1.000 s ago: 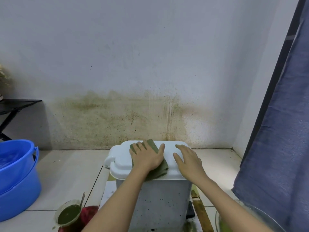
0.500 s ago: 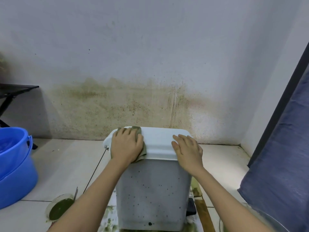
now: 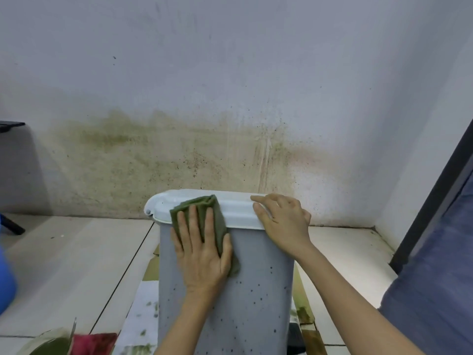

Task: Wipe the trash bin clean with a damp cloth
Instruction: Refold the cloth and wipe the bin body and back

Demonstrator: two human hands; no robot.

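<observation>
A grey trash bin [image 3: 258,290] with a white lid [image 3: 238,211] stands on the floor in front of a stained wall. Dark specks dot its front face. My left hand [image 3: 202,254] lies flat on a green cloth [image 3: 204,213], pressing it against the bin's upper front and the lid's front edge. The cloth's top folds over onto the lid. My right hand [image 3: 284,221] grips the lid's right end, fingers curled over the top.
A blue bucket [image 3: 6,278] sits at the far left edge. A bowl of green liquid [image 3: 48,344] and a red object [image 3: 94,343] lie at the bottom left. A blue curtain [image 3: 435,278] hangs on the right. Stained paper [image 3: 143,316] lies under the bin.
My left hand has slid the cloth from the lid's top down over its front edge onto the bin's front face. My right hand stayed at the lid's right end. The view tilted.
</observation>
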